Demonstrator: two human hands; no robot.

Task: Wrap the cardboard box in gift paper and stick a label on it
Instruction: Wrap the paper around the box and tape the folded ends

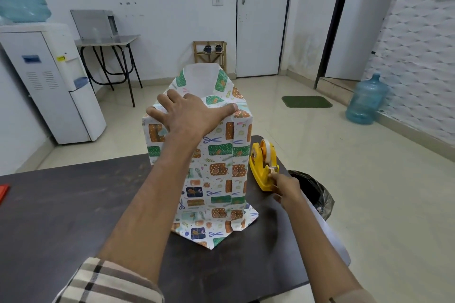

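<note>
2 hands: left hand (189, 112) splayed flat on glossy gift paper (219, 155); right hand (285, 186) fingers pinching yellow plastic tape dispenser (263, 167).

On the dark table (73, 204) a tall box wrapped in gift paper (219, 162) stands upright. The left hand (189, 113) lies flat, spread on its top fold. The right hand (286, 187) pinches tape at the yellow tape dispenser (262, 167) just beside the box.
</note>
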